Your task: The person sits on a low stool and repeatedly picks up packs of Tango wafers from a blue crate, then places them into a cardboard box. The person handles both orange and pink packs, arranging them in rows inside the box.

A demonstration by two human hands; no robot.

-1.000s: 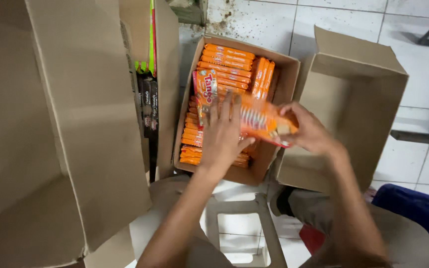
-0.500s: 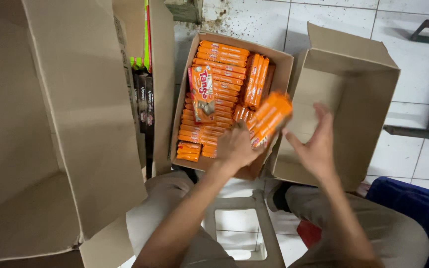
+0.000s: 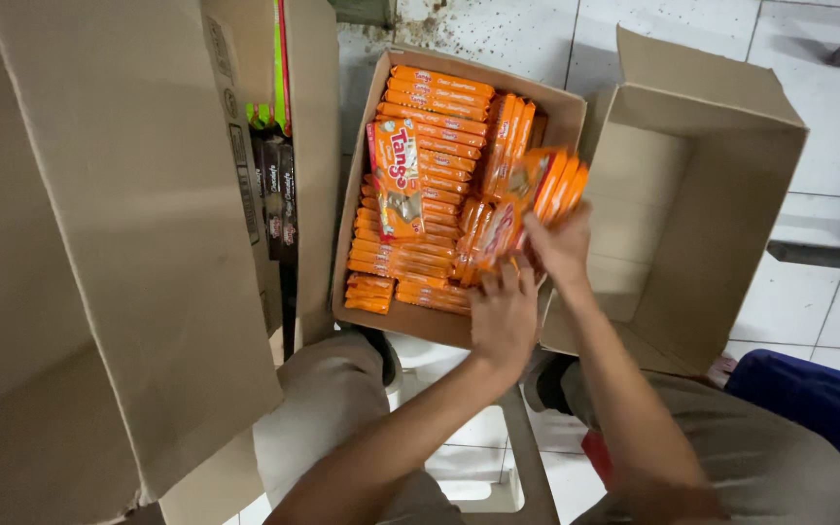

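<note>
**Orange packets gripped over the box**

Brown cardboard flaps of a tall carton [image 3: 128,224] stand well left of the fingers; an empty open cardboard box [image 3: 692,214] sits just right of them; the cardboard box packed with orange packets [image 3: 556,107] lies under them; a handful of slim orange wafer packets [image 3: 532,199] is clasped by the right hand [image 3: 561,248], fingers curled round it; the left hand [image 3: 503,316] presses its lower end.

floor: white tiles [image 3: 809,321] | on it: full carton [image 3: 381,316], empty carton [image 3: 702,233]
</note>
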